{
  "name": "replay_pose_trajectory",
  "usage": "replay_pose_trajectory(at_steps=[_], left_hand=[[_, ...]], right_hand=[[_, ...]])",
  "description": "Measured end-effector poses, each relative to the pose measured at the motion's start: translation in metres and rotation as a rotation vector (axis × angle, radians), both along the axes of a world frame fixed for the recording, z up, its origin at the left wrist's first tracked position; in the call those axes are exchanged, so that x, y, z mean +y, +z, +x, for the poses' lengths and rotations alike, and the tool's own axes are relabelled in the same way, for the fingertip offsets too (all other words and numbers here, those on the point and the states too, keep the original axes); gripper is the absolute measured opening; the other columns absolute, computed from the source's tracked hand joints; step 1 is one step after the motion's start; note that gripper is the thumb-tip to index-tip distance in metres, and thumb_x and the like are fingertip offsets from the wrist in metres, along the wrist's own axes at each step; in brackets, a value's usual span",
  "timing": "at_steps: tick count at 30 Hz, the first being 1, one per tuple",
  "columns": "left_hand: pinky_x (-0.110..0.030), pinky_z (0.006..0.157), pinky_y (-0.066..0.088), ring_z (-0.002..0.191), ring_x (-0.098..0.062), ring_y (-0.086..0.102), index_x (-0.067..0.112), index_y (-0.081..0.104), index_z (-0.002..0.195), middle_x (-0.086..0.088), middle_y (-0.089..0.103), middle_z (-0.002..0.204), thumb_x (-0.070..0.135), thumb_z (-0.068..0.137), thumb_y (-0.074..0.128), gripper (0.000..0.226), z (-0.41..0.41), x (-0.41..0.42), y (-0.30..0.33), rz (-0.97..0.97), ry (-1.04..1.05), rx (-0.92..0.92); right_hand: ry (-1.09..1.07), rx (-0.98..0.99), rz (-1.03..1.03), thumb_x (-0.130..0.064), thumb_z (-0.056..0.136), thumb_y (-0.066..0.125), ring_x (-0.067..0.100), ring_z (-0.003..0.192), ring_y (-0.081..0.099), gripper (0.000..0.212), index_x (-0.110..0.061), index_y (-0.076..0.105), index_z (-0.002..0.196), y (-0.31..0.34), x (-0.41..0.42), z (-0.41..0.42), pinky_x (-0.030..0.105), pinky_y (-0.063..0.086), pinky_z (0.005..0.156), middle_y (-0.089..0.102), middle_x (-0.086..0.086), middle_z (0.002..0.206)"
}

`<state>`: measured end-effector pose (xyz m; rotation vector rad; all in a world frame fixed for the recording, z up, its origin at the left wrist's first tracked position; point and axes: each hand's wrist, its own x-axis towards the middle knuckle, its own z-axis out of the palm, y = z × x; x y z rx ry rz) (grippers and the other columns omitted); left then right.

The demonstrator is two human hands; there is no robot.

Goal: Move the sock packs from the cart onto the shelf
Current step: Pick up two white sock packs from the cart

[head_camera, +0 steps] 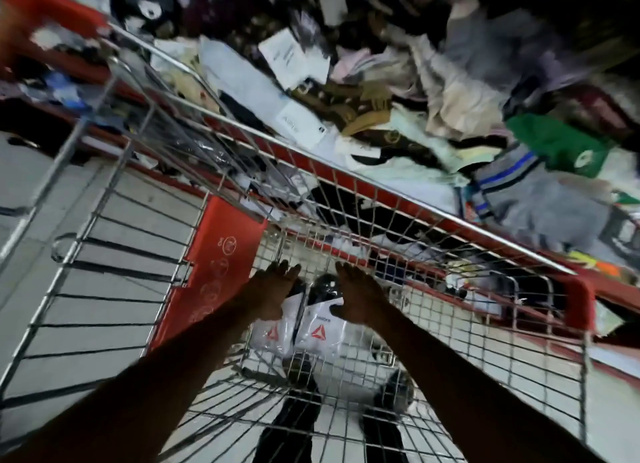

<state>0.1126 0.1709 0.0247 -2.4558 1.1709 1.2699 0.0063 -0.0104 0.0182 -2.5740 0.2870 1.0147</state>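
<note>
Two white sock packs with red triangle logos (311,331) lie side by side at the bottom of the wire cart (429,217), with something black behind them. Both my arms reach down into the cart. My left hand (268,291) hovers over the left pack with fingers spread. On the right pack's upper edge sits my right hand (356,294), fingers extended; whether it grips the pack I cannot tell. The shelf (346,172), a red-edged bin piled with clothes and packs, runs along the far side of the cart.
The cart's red child-seat flap (225,255) stands to the left of my hands. The bin beyond holds a heap of mixed goods, including a green item (557,144) and grey garments (540,203). Grey floor shows through the wire on the left.
</note>
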Motion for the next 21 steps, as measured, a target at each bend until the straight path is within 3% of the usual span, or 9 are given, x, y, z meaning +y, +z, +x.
replay_pose_trajectory(at_steps=[5,7,11,14,17,21], left_hand=[[-0.044,0.105,0.049,0.13,-0.037,0.055,0.006,0.03,0.154,-0.02,0.055,0.141,0.004,0.075,0.08,0.094,0.026,-0.013,-0.054,0.02,-0.023,0.134],[-0.041,0.101,0.051,0.119,-0.033,0.062,0.01,0.042,0.145,-0.015,0.064,0.129,0.008,0.072,0.082,0.084,0.028,-0.017,-0.067,0.036,-0.06,0.147],[-0.034,0.081,0.05,0.1,-0.027,0.066,0.023,0.056,0.101,-0.002,0.07,0.096,0.023,0.05,0.09,0.06,0.031,-0.024,-0.069,0.037,-0.182,0.073],[-0.036,0.078,0.041,0.102,-0.026,0.063,0.026,0.052,0.079,-0.001,0.07,0.095,0.032,0.044,0.089,0.051,0.03,-0.023,-0.063,0.063,-0.222,0.057],[-0.043,0.091,0.04,0.11,-0.027,0.053,0.024,0.058,0.082,-0.004,0.069,0.105,0.041,0.044,0.087,0.051,0.026,-0.017,-0.05,0.056,-0.312,0.002],[-0.035,0.079,0.038,0.107,-0.027,0.055,0.01,0.06,0.107,-0.009,0.062,0.111,0.041,0.057,0.085,0.064,0.015,0.001,-0.031,-0.096,-0.286,0.022]], right_hand=[[-0.076,0.171,0.064,-0.044,0.081,0.079,0.036,0.137,0.048,0.099,-0.009,0.025,0.156,-0.04,-0.004,0.042,0.045,0.044,0.11,0.049,0.017,0.151],[-0.082,0.237,0.097,-0.04,0.079,0.084,0.036,0.133,0.052,0.1,-0.006,0.028,0.154,-0.046,-0.005,0.05,0.042,0.047,0.107,0.054,0.019,0.146],[-0.023,0.26,0.037,-0.049,0.069,0.087,0.033,0.127,0.054,0.093,-0.008,0.045,0.142,-0.041,-0.003,0.054,0.043,0.049,0.105,0.057,0.015,0.138],[0.016,0.244,-0.009,-0.057,0.067,0.085,0.03,0.123,0.054,0.082,-0.011,0.057,0.131,-0.033,0.0,0.046,0.043,0.049,0.103,0.06,0.012,0.131],[-0.089,0.188,0.056,-0.051,0.062,0.09,0.031,0.123,0.052,0.091,-0.009,0.052,0.133,-0.025,0.004,0.032,0.04,0.05,0.099,0.055,0.014,0.133],[-0.243,0.163,0.193,-0.037,0.06,0.096,0.027,0.11,0.06,0.088,-0.007,0.046,0.126,-0.002,0.009,0.009,0.033,0.05,0.079,0.061,0.012,0.124]])
